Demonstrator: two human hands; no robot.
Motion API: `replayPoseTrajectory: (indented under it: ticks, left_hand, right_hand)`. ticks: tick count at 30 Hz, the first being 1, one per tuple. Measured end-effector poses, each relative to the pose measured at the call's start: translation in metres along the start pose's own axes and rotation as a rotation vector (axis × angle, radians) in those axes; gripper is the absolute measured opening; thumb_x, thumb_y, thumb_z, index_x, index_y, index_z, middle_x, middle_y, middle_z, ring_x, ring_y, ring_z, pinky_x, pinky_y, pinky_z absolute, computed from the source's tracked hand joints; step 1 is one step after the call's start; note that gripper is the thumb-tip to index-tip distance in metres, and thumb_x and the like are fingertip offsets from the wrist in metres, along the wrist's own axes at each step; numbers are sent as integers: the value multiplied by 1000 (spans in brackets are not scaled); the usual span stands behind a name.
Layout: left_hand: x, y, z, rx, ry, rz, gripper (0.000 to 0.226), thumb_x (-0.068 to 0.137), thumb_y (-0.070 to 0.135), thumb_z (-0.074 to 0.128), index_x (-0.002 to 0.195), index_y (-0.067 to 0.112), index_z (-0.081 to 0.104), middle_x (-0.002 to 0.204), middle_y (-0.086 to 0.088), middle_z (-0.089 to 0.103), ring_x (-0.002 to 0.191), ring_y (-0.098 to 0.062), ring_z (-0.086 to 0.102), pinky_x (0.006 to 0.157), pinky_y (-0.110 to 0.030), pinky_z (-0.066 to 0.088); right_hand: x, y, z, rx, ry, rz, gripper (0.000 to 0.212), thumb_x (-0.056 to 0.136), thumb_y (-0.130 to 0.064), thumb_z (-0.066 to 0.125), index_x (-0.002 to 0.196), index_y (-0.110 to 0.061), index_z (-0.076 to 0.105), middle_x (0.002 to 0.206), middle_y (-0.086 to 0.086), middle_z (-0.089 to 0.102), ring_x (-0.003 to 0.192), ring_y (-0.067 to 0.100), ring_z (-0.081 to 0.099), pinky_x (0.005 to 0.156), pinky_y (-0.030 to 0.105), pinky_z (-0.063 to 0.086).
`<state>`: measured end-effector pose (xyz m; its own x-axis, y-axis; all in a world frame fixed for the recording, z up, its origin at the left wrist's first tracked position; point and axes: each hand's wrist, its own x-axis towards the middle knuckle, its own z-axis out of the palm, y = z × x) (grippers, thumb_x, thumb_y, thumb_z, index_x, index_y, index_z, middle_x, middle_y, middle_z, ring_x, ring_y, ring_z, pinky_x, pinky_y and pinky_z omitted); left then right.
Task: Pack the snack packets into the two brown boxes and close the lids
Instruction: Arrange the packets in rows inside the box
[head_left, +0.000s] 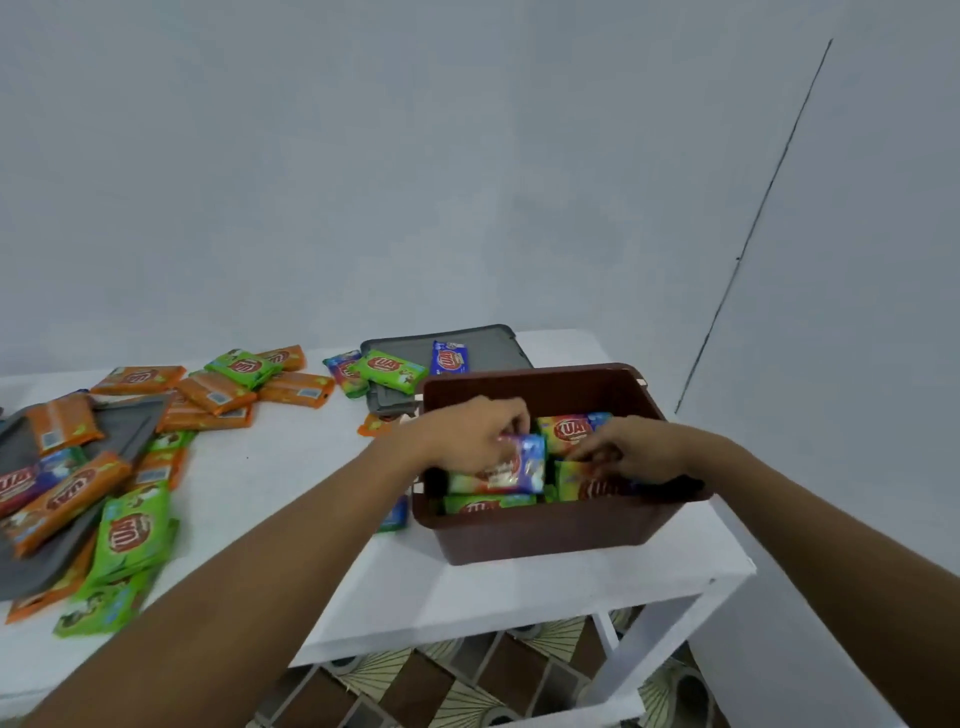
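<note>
The snack packets (571, 431) carry a red logo reading "KUA…".

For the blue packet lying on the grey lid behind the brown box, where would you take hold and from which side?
Pinch the blue packet across its long edges near the far end, coming from above, I'd judge. It lies flat on the grey lid, and the far wall of the brown box covers its near end, blocking a low frontal reach.

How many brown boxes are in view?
1. The brown box stands open on the table; left hand holds a packet in it, right hand reaches in. No second box shows.
</note>
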<state>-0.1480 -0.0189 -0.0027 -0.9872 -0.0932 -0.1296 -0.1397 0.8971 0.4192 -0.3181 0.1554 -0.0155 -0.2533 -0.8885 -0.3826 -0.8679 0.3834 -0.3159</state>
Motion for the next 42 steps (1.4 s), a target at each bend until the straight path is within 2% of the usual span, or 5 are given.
replayPoseTrajectory:
  ticks: [5, 17, 24, 33, 42]
  left_hand:
    - [4, -4, 28, 393, -162, -131, 26, 93, 27, 58, 116, 15, 57, 110, -8, 61, 100, -26, 57, 77, -35, 46]
    - [5, -2, 28, 258, -206, -142, 35, 84, 20, 70, 118, 21, 61, 114, 0, 65, 101, -16, 61, 85, -34, 55]
    - [-2, -4, 29, 336, -19, -133, 29, 82, 36, 71, 106, 24, 61, 104, 1, 61, 92, -17, 58, 78, -37, 55]
    - [-23, -36, 14, 274, 485, -37, 11, 90, 27, 60, 98, 20, 63, 102, 5, 62, 99, -13, 51, 85, -32, 46]
    - [-9, -109, -22, 254, 641, -191, 19, 91, 14, 60, 109, 15, 62, 118, -2, 60, 114, -20, 50, 85, -34, 46]
  right_hand:
    - [6, 6, 11, -125, -69, -95, 41, 97, -14, 55, 137, -23, 56, 138, -4, 55, 124, 17, 50, 105, 27, 38]
    - [8, 11, 13, -38, 75, -135, 41, 97, -9, 47, 134, -22, 58, 104, -16, 59, 90, 2, 56, 91, 24, 49]
    - [11, 13, 15, -152, 176, -166, 40, 95, -22, 58, 135, -27, 57, 138, -4, 51, 122, 16, 49, 102, 29, 43]
    - [30, 5, 3, -149, 254, -161, 37, 95, -25, 56, 131, -29, 57, 123, -3, 56, 109, 15, 55, 91, 36, 51]
    - [85, -34, -40, 19, 541, -269, 23, 97, -20, 55, 115, -26, 68, 102, -6, 70, 80, 5, 58, 73, 26, 50]
